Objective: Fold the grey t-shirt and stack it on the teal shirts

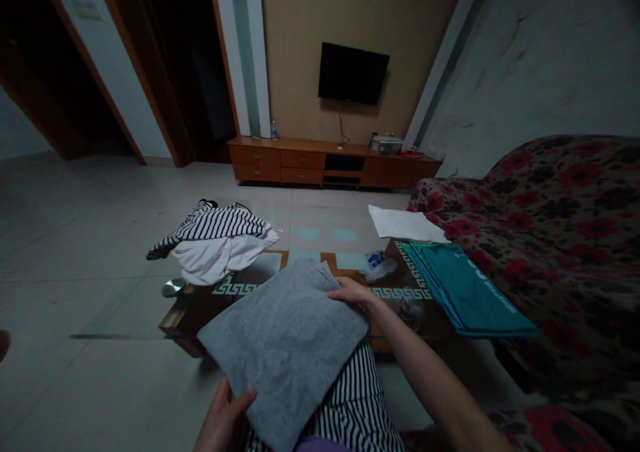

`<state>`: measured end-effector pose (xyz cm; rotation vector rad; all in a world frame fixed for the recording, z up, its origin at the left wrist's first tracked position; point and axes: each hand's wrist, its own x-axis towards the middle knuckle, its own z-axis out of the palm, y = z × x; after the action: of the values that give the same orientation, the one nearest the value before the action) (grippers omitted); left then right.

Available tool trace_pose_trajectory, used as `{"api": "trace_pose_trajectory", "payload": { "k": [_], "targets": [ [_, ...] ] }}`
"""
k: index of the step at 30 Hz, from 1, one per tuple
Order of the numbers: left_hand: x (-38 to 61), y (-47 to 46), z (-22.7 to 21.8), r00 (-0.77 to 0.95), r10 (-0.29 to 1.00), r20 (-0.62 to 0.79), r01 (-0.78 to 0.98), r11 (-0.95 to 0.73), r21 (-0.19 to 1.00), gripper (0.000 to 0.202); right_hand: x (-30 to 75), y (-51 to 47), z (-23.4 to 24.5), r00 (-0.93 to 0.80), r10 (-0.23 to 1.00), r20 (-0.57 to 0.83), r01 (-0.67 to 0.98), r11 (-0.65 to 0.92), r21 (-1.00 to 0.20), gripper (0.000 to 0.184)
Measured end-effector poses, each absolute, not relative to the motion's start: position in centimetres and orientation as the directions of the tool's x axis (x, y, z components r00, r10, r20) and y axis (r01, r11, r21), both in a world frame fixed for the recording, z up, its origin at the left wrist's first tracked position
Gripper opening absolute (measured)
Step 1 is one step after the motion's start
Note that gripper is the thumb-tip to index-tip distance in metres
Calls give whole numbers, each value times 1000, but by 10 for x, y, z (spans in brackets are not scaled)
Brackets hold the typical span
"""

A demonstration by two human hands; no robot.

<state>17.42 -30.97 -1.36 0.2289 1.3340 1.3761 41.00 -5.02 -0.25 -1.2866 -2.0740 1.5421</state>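
A grey folded shirt [287, 335] lies across my lap, over striped trousers, its far end reaching the edge of the coffee table. What looks like its collar shows at the far right corner. My left hand [225, 412] grips the near left edge, thumb on top and fingers under the cloth. At the far right edge, my right hand [353, 293] holds the fabric, part of its fingers hidden. Beyond the shirt, a black-and-white striped garment [223, 222] and a white garment [220, 255] are heaped on the table's left end.
Folded teal clothes [475, 292] and a white folded cloth [407, 225] lie at the right of the glass-topped coffee table [175, 319]. A plastic bag [380, 265] sits between. A floral sofa [565, 239] stands at right, a TV cabinet [300, 162] at the far wall.
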Motion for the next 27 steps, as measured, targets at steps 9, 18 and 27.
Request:
{"api": "trace_pose_trajectory", "payload": {
  "k": [9, 18, 27],
  "targets": [
    [196, -210, 77, 127, 895, -428, -497, 431, 753, 85, 526, -27, 94, -483, 832, -275, 249, -170, -953, 38],
    [312, 22, 118, 467, 866, -180, -358, 371, 857, 58, 686, 86, 186, -170, 951, -260, 282, -206, -937, 36],
    [429, 286, 132, 467, 882, -59, -247, 194, 949, 69, 797, 294, 202, 48, 985, -167, 304, -173, -937, 42]
  ]
}}
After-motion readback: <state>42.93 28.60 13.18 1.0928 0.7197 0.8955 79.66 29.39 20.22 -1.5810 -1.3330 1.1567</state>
